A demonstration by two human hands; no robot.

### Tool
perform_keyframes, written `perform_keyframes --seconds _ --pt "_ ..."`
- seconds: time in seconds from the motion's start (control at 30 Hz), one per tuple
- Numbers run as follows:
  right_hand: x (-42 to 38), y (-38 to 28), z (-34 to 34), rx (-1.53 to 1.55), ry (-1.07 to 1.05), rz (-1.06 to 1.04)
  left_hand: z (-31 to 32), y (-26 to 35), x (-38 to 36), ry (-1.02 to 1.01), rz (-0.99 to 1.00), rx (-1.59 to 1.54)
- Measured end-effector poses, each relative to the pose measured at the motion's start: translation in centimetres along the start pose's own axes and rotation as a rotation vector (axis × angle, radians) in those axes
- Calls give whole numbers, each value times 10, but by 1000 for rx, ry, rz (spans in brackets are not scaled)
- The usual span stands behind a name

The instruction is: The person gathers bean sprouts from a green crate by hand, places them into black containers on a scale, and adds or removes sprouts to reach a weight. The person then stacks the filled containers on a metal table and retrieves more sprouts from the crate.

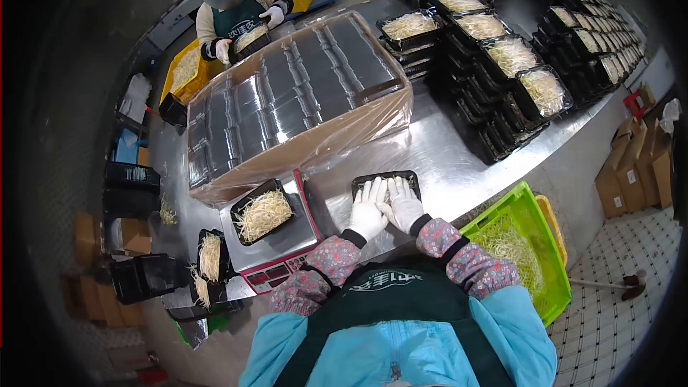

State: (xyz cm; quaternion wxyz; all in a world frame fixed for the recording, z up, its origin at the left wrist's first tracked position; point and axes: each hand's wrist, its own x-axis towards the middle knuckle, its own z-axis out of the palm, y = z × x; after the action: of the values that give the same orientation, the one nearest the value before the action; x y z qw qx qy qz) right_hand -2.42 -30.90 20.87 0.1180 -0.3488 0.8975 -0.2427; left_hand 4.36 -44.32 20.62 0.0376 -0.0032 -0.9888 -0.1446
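Both my hands wear white gloves and lie flat, fingers stretched forward, on a black plastic tray [385, 174] at the table's front edge. My left hand [368, 209] covers the tray's left part, and my right hand [405, 205] presses beside it, the thumbs close together. A few pale strands show between the fingers; most of the contents are hidden. To the left, a tray of bean sprouts [263, 216] rests tilted on a red-framed weighing scale [301, 238]. Another black tray with sprouts [210, 258] lies further left, some sprouts spilling over its side.
A large carton of stacked black trays [301, 93] fills the table's middle. Filled trays [510, 56] stand in tall stacks at right. A green crate [552, 301] with loose sprouts is beside me at right. Across the table, a co-worker [240, 14] holds a filled tray.
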Motion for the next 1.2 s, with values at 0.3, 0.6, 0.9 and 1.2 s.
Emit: perform_keyframes --seconds 0.3,0.6,0.9,1.2 --pt "78 6 -54 31 27 -84 28 -36 89 -19 -154 66" --pt "38 27 -63 463 378 -225 -88 -4 10 403 -24 -508" --pt "38 36 -26 591 347 -149 -190 -106 -237 1116 -655 -206" --pt "35 -48 16 670 227 -155 -108 -257 -468 1356 -1652 171"
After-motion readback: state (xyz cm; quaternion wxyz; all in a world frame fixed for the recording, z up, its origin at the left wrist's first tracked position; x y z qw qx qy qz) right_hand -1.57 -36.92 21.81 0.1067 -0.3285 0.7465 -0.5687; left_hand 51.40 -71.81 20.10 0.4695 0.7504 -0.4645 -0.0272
